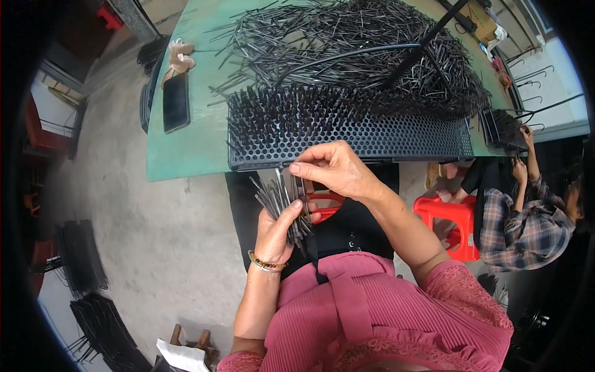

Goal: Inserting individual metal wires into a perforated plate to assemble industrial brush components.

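Observation:
My left hand [277, 234], with a beaded bracelet at the wrist, is closed around a bundle of thin dark rods [271, 197]. It holds them fanned upward over my lap. My right hand [339, 172] pinches the top of a thin rod between thumb and fingers, just above the bundle. Beyond both hands, on the green table's edge, lies a black perforated rack [378, 137]. Many short rods [279, 115] stand upright in its holes on the left and along the back, while the holes at front right show bare.
A large heap of loose rods [347, 37] covers the table behind the rack. A phone [176, 103] lies on the green table [170, 152] at left. To the right, a co-worker in a plaid shirt [527, 226] sits by a red stool [449, 223], hands at another rack.

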`<state>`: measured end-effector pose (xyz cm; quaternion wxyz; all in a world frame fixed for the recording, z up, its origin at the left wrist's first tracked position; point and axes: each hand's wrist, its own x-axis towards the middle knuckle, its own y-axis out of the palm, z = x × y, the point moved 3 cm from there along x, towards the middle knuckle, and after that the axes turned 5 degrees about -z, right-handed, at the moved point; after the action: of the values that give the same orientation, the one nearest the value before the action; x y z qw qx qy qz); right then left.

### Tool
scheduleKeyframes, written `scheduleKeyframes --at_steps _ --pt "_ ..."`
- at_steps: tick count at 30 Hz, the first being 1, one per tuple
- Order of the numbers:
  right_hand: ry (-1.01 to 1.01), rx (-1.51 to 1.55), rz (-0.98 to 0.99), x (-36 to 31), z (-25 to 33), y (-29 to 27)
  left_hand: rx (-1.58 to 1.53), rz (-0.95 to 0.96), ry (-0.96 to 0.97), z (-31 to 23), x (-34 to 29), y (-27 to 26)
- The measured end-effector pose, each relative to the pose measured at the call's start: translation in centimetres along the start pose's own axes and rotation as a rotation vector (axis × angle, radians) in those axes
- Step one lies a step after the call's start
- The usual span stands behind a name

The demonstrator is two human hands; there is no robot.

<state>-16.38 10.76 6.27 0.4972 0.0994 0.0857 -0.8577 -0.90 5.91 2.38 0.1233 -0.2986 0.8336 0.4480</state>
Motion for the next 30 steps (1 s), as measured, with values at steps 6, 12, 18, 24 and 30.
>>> scheduleKeyframes --at_steps 6,12,18,24,30 --pt "-0.184 -0.030 -0.115 0.3 0.8 -0.5 0.018 -0.094 0.006 0.0 0.2 0.0" --pt "-0.091 -0.061 -0.042 0.5 1.4 -0.6 0.086 -0.122 0.113 -0.5 0.1 0.5" --pt "-0.011 -0.021 0.050 0.2 1.1 -0.5 0.080 -0.157 0.123 -0.2 0.1 0.6" --pt "-0.102 -0.064 -0.065 -0.1 1.4 -0.8 -0.082 -0.366 0.206 0.1 0.2 -0.1" --pt "-0.623 -0.373 -0.269 0.3 6.2 -1.5 -0.011 -0.303 0.134 0.7 0.3 -0.9"
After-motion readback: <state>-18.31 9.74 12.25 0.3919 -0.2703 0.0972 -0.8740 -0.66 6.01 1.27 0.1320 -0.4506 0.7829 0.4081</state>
